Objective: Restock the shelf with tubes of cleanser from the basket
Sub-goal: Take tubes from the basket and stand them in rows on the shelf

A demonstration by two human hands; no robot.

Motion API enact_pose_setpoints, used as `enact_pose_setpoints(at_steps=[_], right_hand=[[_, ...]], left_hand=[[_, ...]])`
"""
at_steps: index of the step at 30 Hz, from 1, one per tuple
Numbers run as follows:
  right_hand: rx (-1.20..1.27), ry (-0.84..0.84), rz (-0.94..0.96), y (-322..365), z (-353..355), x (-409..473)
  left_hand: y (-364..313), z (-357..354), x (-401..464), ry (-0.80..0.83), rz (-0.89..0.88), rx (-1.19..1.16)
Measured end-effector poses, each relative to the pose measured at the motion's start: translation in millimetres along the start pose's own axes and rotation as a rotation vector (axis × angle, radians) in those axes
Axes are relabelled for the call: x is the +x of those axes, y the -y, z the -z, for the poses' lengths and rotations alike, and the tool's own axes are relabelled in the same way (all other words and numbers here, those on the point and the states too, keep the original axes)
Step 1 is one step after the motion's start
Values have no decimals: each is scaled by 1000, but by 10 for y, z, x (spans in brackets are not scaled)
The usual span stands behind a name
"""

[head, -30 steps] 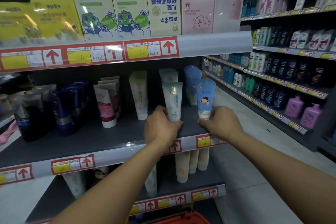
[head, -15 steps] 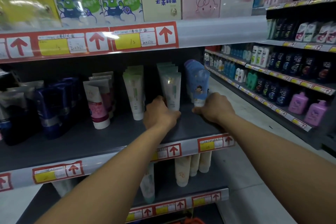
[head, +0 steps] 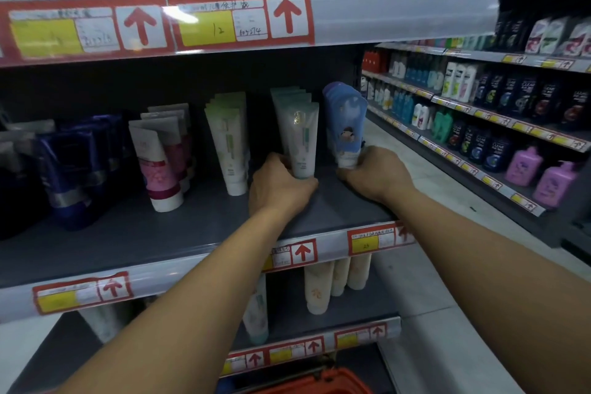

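My left hand (head: 279,189) grips the base of a pale white-and-green cleanser tube (head: 302,141), which stands upright at the front of its row on the grey middle shelf (head: 179,230). My right hand (head: 372,176) holds the cap end of a blue cleanser tube with a cartoon child (head: 347,128), at the front of the blue row beside it. Both tubes stand cap-down on the shelf. The rim of the orange basket (head: 316,382) shows at the bottom edge, below my arms.
More tube rows stand to the left: green-white tubes (head: 228,144), pink-white tubes (head: 156,163), dark blue tubes (head: 73,169). Cream tubes (head: 323,288) fill the lower shelf. Boxes sit on the top shelf. An aisle with a bottle-lined rack (head: 499,125) runs along the right.
Both hands have pushed the two tubes from the shelf's front edge back against their rows. The view has tilted down and moved closer to the shelf.
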State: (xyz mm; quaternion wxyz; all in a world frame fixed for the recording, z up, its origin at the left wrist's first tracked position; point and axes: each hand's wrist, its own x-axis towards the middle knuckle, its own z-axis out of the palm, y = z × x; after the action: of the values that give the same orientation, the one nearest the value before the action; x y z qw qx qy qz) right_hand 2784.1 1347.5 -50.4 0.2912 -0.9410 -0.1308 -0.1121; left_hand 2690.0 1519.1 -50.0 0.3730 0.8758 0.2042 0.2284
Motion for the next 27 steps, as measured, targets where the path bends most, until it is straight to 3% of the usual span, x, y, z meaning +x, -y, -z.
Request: enact_pose_setpoints(at_steps=[27], right_hand=[[-15, -8, -4, -8, -21, 17]], left_hand=[[9, -16, 62, -3, 16, 70]])
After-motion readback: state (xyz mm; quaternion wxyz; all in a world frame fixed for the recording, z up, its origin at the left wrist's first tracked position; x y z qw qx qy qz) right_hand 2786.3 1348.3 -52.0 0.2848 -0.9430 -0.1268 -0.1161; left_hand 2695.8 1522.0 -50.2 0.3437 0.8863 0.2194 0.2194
